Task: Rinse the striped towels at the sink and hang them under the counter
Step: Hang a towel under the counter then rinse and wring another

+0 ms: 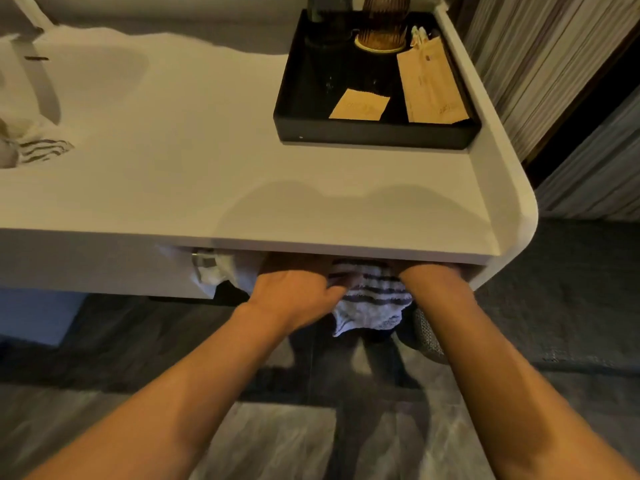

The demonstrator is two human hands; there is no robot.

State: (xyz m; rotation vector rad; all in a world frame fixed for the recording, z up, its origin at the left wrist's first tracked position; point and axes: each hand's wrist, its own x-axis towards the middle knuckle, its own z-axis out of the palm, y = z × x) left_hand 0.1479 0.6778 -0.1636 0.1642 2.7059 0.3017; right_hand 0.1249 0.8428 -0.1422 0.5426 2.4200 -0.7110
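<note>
Under the front edge of the white counter (242,168), a white towel with dark stripes (372,299) hangs bunched between my hands. My left hand (294,287) grips its left side, fingers curled into the cloth. My right hand (429,278) holds its right side; the fingers are hidden beneath the counter lip. A metal rail end (202,259) shows under the counter, with a white cloth (225,271) draped beside it, left of my left hand. Another striped towel (41,148) lies in the sink (86,74) at the far left.
A black tray (377,131) with paper packets and ribbed containers stands at the counter's back right. The faucet (38,81) reaches over the sink. A grey woven basket (427,337) sits on the tiled floor below my right arm. A striped wall rises at the right.
</note>
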